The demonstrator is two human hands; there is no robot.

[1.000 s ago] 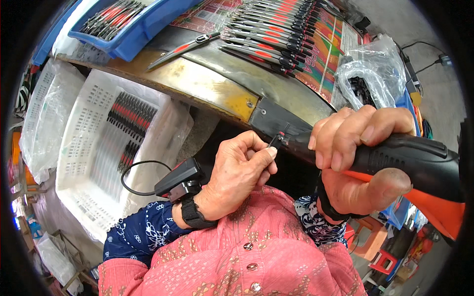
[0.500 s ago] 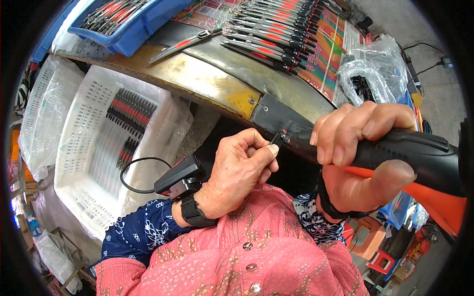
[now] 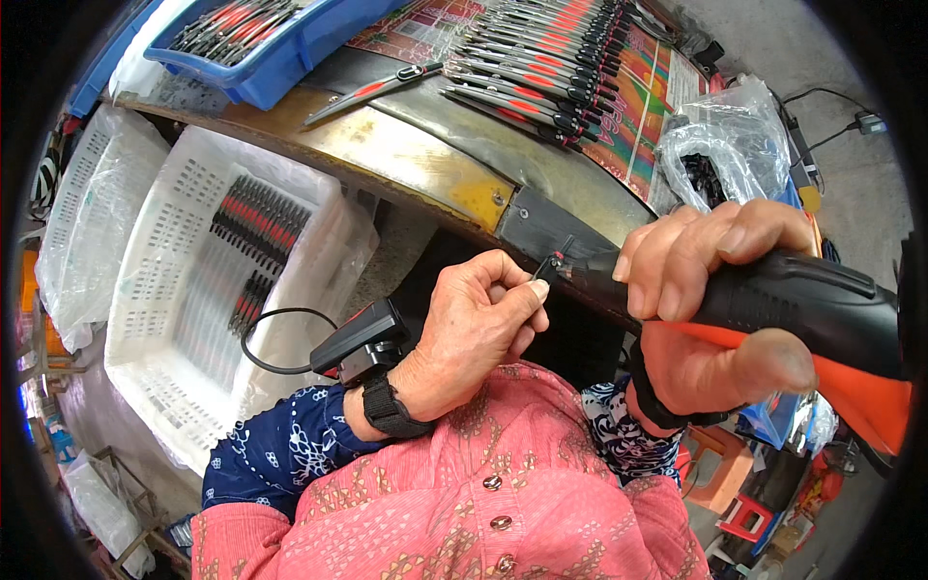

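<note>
My right hand [image 3: 720, 290] is wrapped round a black-and-orange power screwdriver [image 3: 793, 300], its narrow nose aimed left. My left hand [image 3: 478, 324] pinches a small black part [image 3: 547, 267] between thumb and forefinger, right at the screwdriver's tip. A bit of red shows on top of that part; the exact contact is too small to make out. Both meet just in front of a dark metal bracket [image 3: 551, 220] screwed to the bench corner. On the bench lies a single slim grey-and-red pen-shaped tool [image 3: 372, 89], beside a row of several like it [image 3: 541, 72].
A blue bin [image 3: 261, 72] of the same tools stands at the far left of the bench [image 3: 406, 150]. Below it, a white perforated crate [image 3: 145, 309] holds several black-and-red pieces. A clear plastic bag [image 3: 744, 145] with black parts sits at the right. Stools [image 3: 720, 474] stand lower right.
Both hands keep their hold, with the screwdriver's nose still at the small black part. The whole view has shifted slightly; the right thumb sits a little lower along the tool.
</note>
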